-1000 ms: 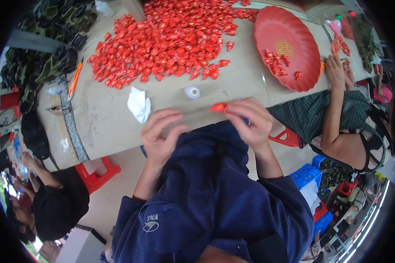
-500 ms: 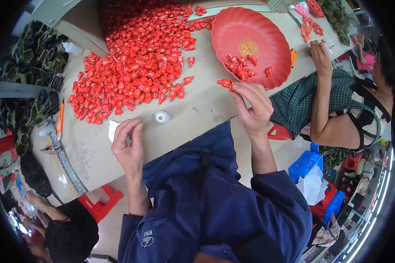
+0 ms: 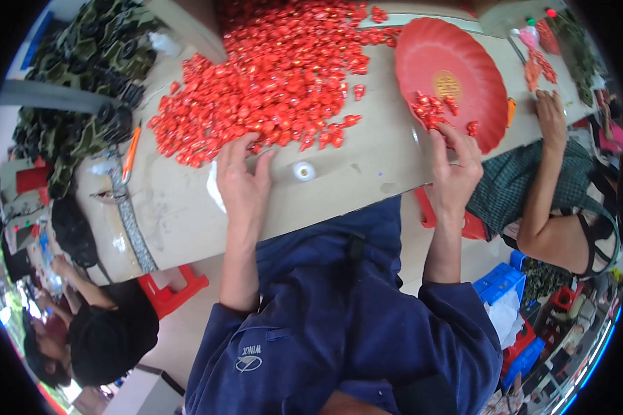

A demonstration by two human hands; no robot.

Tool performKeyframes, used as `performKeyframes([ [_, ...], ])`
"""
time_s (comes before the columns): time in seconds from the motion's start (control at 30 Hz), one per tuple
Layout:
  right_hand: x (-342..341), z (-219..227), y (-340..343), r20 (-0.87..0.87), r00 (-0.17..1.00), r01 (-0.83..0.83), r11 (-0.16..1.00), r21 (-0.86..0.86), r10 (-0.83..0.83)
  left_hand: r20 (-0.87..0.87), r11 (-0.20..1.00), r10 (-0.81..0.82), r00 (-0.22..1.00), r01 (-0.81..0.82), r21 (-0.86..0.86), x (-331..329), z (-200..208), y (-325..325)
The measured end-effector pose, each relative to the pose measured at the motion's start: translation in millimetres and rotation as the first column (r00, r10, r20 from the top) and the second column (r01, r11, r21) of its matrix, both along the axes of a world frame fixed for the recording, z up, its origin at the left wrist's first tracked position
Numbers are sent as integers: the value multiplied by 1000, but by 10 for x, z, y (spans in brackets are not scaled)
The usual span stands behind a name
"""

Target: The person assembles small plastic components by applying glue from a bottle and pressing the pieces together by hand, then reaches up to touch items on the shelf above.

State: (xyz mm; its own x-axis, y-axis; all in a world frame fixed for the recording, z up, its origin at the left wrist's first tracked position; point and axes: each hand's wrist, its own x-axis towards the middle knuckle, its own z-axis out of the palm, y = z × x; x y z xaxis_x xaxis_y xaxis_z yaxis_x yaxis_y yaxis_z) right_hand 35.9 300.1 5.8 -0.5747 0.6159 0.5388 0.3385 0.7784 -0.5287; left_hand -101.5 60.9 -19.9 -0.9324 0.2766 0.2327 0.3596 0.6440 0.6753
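A broad heap of small glossy red bulb-shaped pieces (image 3: 277, 90) with gold marks covers the far middle of the table. My left hand (image 3: 242, 181) is at the heap's near edge, thumb and forefinger apart beside the closest pieces. My right hand (image 3: 458, 166) reaches over the near-left rim of a scalloped red plate (image 3: 488, 104). Its thumb and fingertips stand slightly apart next to a small cluster of red pieces (image 3: 428, 107) in the plate. Between my hands stands a small white round container (image 3: 303, 171) with a brassy centre. White paper (image 3: 215, 185) lies partly behind my left wrist.
An orange cutter (image 3: 131, 153) lies at left, near a stack of dark green toy-like vehicles (image 3: 83, 66). A grey post (image 3: 187, 28) rises beside the heap. At right, another person's arm (image 3: 550, 159) rests by the table. Blue crates (image 3: 500, 280) stand on the floor.
My right hand has carried a red piece from over the table to the plate, and its fingers have parted. My left hand has moved forward to the heap's edge. The whole view has shifted.
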Motion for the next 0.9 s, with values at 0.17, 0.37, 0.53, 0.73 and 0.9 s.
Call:
performKeyframes([
  [0.17,-48,77,-153,-36,993,-111,992,58,113,-21,999,24,999,-25,-42,-32,-11,-86],
  [0.37,-232,-8,-801,-50,863,-464,748,-475,504,75,998,-28,997,23,65,66,31,-226],
  [0.53,-474,-224,-1037,-104,768,-608,668,-430,632,410,759,-278,868,-63,647,270,65,-367],
  [0.73,-423,-262,-1177,-322,783,-601,513,-613,533,515,450,-562,648,-282,847,452,5,-440],
  [0.9,-317,-274,-1309,-438,759,-628,362,-689,482,494,288,-729,474,-442,850,555,-96,-406],
])
